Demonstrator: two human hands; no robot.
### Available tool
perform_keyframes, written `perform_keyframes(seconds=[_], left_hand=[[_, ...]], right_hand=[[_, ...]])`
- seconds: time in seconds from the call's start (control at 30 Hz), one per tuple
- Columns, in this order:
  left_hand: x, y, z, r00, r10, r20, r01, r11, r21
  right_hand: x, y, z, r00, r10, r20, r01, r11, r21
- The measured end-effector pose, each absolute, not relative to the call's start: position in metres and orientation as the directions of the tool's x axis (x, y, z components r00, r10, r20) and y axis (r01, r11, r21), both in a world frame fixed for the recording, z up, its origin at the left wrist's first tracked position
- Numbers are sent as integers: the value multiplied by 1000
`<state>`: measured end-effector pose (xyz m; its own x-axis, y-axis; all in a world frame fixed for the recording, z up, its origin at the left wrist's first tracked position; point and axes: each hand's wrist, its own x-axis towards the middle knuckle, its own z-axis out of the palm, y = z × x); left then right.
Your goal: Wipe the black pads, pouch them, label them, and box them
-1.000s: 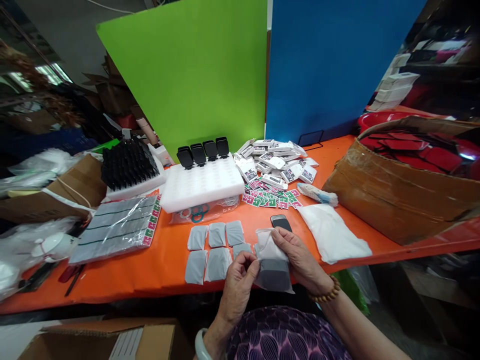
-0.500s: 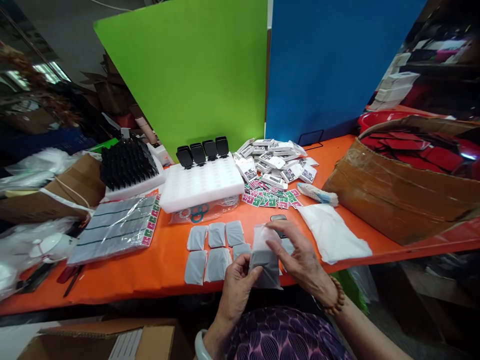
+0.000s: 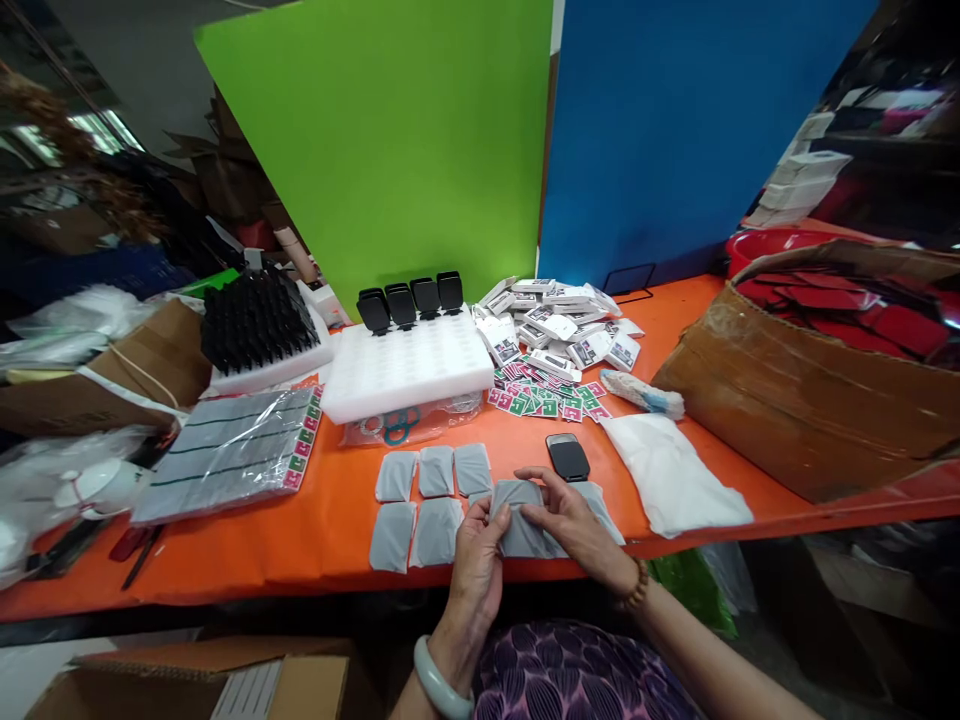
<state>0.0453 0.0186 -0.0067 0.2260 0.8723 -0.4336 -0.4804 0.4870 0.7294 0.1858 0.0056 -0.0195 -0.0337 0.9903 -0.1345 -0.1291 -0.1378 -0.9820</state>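
Note:
Both my hands rest on a grey pouch in clear plastic (image 3: 523,527) lying flat on the orange table (image 3: 315,540) near its front edge. My left hand (image 3: 478,557) pinches its left edge. My right hand (image 3: 574,523) lies over its right side with fingers pressed down on it. Several similar grey pouches (image 3: 431,500) lie in two rows just to the left. A small black device (image 3: 568,456) sits just beyond my right hand.
A white foam tray (image 3: 405,368) with black parts at its back stands mid-table, a second tray of black parts (image 3: 255,325) to its left. Small white packets (image 3: 559,325), red-green stickers (image 3: 544,397), a white bag (image 3: 671,475), a cardboard box (image 3: 802,390) lie right.
The pouch was held upright in both hands above the table edge; it now lies flat on the table beside the other pouches, with both hands lowered onto it.

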Motion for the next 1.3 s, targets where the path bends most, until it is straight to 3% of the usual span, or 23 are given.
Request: perform_keyframes(seconds=[0.1,0.23,0.33,0.7,0.87,0.97,1.07,1.17,1.3], left_hand=[[39,21,-9,191,854,-484,-489,510,708],[29,20,-7,151,803,-576,-480,569,667],[23,18,-4,113,789,-604,-488,573,658],[21,17,3,98,803,-588,-461,560,689],[33,19,3,112,788,-606,-411,592,693],[39,21,4,138,784,-605,-390,604,694],[44,21,3,154,788,-596,-373,605,704],[52,21,2,170,777,-606,-361,621,696],[63,21,1,182,755,-629,-343,649,679]], right_hand=[[202,31,-27,-66,979,-191,-167,-200,-966],[219,70,-33,37,982,-184,139,-188,-972],[218,92,-37,36,980,-194,390,-193,-901],[201,103,-37,68,991,-112,757,-124,-642],[199,84,-25,105,994,30,823,-70,-564],[220,65,-16,172,950,259,785,27,-619],[266,41,-11,324,827,460,732,89,-676],[322,16,-15,440,756,484,794,-75,-604],[367,-3,-33,445,833,328,855,-288,-431]])
